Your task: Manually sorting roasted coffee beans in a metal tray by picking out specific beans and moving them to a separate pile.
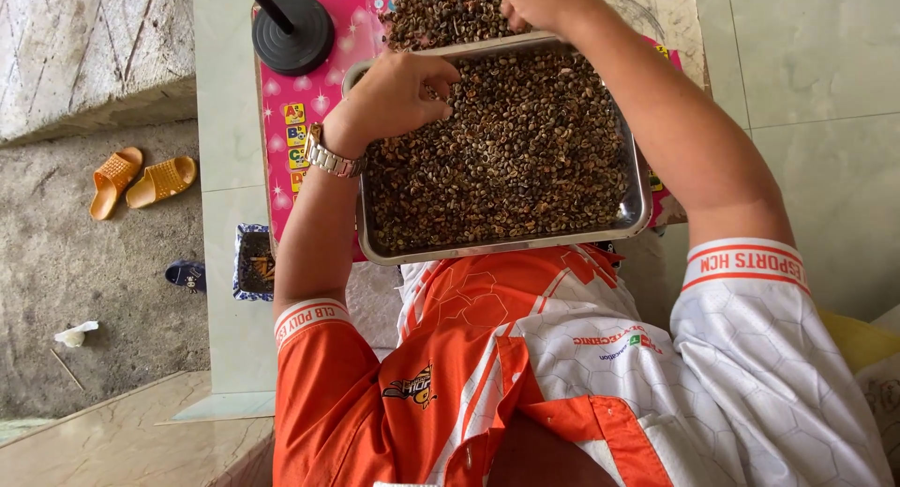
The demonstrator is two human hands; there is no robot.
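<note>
Head view: both hands pinch among brown, glossy beans [525, 149] (left [398, 93], right [539, 0]) filling a steel tray [639, 206].

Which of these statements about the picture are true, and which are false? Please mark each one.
1. The left hand rests on the beans in the metal tray. True.
2. The metal tray is empty. False: it is filled with small brown beans.
3. A metal wristwatch is on the left wrist. True.
4. The right hand rests on the floor. False: it is at the far edge of the tray, beside a separate heap of beans.
5. A pair of orange sandals lies on the ground at the left. True.
6. The mat under the tray is green. False: the mat is pink.
</note>
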